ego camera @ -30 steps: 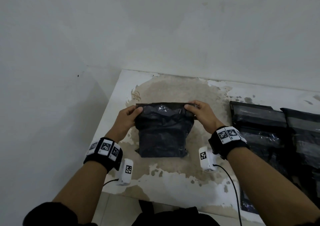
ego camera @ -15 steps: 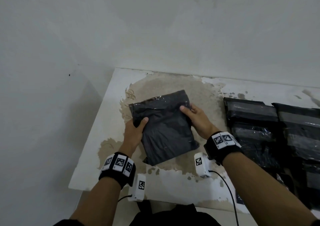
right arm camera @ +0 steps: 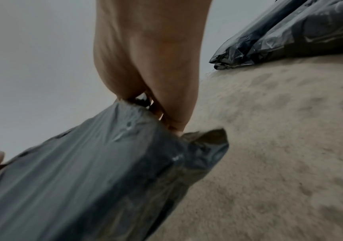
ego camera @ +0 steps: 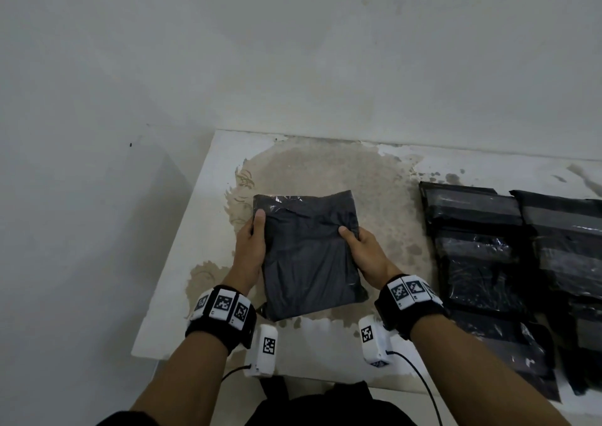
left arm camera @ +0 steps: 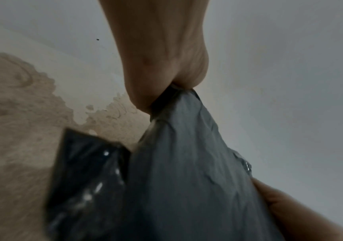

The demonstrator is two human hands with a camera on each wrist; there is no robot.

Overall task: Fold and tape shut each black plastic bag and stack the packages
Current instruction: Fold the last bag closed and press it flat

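Observation:
A filled black plastic bag [ego camera: 309, 253] sits in front of me on the stained white table [ego camera: 208, 178], its far end folded over. My left hand [ego camera: 252, 246] grips its left edge, thumb on top. My right hand [ego camera: 356, 246] grips its right edge, thumb on top too. The left wrist view shows the left hand [left arm camera: 156, 91] pinching a bunched edge of the bag [left arm camera: 187, 179], which looks raised off the table there. In the right wrist view my right hand [right arm camera: 152, 101] pinches the bag [right arm camera: 88, 171] the same way.
Several taped black packages [ego camera: 482, 249] lie overlapping on the right side of the table, also seen as packages [right arm camera: 290, 32] in the right wrist view. A white wall stands behind and to the left. The table's left edge is close to my left hand.
The hands slid from the bag's far corners down to its side edges. The far flap now lies folded over, and the bag has turned and shifted on the table.

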